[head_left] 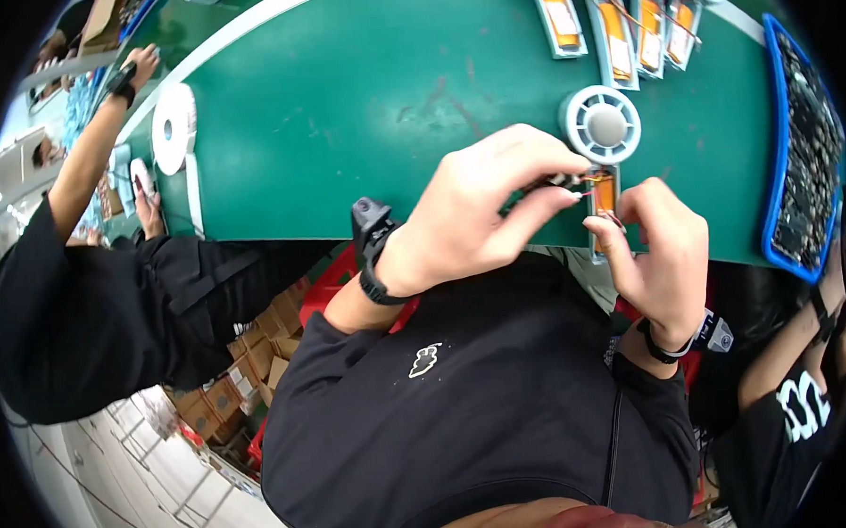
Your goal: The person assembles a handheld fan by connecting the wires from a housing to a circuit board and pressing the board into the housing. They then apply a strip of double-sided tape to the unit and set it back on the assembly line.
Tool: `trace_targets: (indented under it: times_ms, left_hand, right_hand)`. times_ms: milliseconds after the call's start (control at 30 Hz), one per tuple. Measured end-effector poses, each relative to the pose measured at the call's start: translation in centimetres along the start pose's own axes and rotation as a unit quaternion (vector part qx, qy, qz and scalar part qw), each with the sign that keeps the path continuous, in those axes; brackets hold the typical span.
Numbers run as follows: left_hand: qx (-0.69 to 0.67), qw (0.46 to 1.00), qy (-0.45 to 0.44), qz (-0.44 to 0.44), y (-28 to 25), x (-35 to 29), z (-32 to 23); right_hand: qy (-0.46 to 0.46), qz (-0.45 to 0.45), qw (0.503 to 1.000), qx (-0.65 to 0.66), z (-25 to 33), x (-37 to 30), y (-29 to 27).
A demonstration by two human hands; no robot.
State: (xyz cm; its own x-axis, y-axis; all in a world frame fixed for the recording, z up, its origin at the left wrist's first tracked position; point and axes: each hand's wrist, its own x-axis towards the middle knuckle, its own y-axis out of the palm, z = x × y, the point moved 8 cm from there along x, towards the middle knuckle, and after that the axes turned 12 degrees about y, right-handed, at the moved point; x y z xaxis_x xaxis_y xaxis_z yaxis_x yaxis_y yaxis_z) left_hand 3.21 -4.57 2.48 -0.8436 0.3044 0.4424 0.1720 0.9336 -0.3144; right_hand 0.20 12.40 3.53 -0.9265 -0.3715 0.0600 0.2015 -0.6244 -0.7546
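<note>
A light blue handheld fan housing (604, 124) lies near the table's front edge, its round grille pointing away from me. Its handle is uncovered and shows an orange battery (606, 196) with thin wires. My left hand (496, 199) comes in from the left, thumb and fingers pinched on a small dark part with thin wires at the upper end of the handle. That part is mostly hidden by the fingers. On the other side, my right hand (666, 244) is closed at the handle's lower end, its thumb and fingertips beside a reddish wire.
Several similar fan housings (616, 38) with orange batteries lie at the far right of the green table (360, 125). A blue tray (770, 220) of small dark parts stands at the right edge. A white roll (174, 129) lies left. Co-workers (76, 307) sit on both sides.
</note>
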Motion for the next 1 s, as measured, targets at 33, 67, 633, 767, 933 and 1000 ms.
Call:
trace_targets:
  times_ms: [33, 67, 633, 767, 933, 1000]
  left_hand:
    - [0.025, 0.999, -0.032, -0.023, -0.3, -0.1, 0.6]
    - [0.016, 0.999, -0.026, -0.019, 0.3, 0.2, 0.8]
    - [0.084, 0.994, -0.058, -0.046, 0.0, -0.2, 0.9]
    - [0.154, 0.987, 0.019, -0.041, -0.1, 0.5, -0.1]
    - [0.173, 0.981, 0.058, -0.069, -0.1, 0.6, -0.4]
    - [0.166, 0.982, 0.060, -0.066, 0.0, 0.6, -0.3]
  right_hand:
    - [-0.025, 0.030, 0.999, -0.004, -0.3, -0.3, 0.2]
    - [-0.051, 0.062, 0.997, -0.006, -0.6, -0.6, 0.5]
    - [-0.148, -0.177, 0.961, 0.151, -1.1, -0.1, 0.1]
    - [0.076, -0.071, 0.929, 0.355, -0.9, 0.7, 2.3]
    - [-0.006, -0.051, 0.941, 0.336, -1.0, 1.3, 2.6]
    - [-0.092, -0.089, 0.966, 0.225, 0.3, 1.4, 1.2]
